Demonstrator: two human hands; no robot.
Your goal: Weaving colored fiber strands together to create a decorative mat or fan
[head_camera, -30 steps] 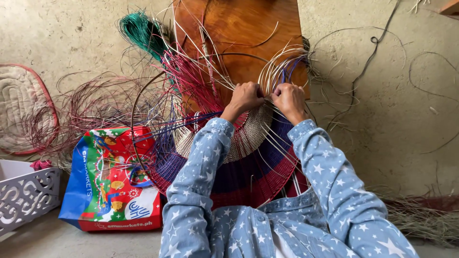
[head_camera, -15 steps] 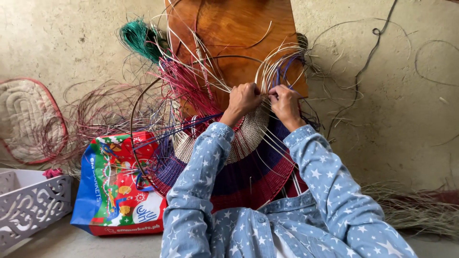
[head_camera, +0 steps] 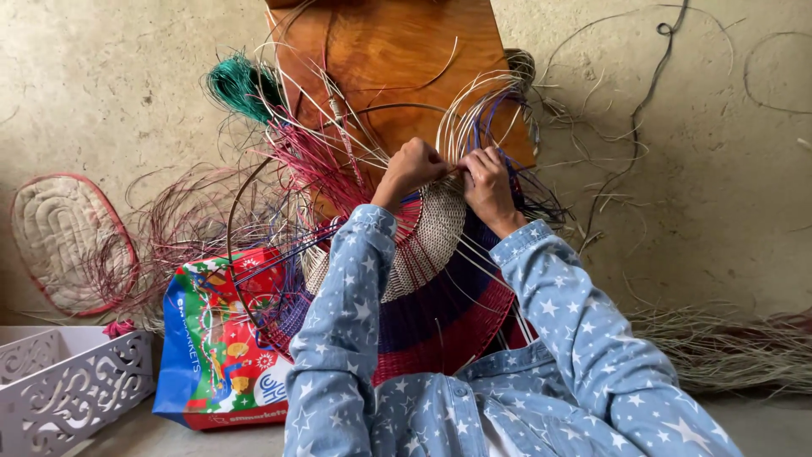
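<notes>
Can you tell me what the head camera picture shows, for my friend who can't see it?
A person's left hand and right hand pinch thin pale strands at the top edge of a round woven basket banded cream, purple and red. A wooden board stands behind it, a colourful bag to the left.

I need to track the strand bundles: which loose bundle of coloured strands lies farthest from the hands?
The green bundle, fanned out at the upper left beside the wooden board. The pink strands and pale strands reach right up to both hands.

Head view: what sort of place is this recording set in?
Probably a home basket-weaving spot on a bare floor: both hands work a half-woven basket, loose pink strands and dry fibre lie around.
</notes>
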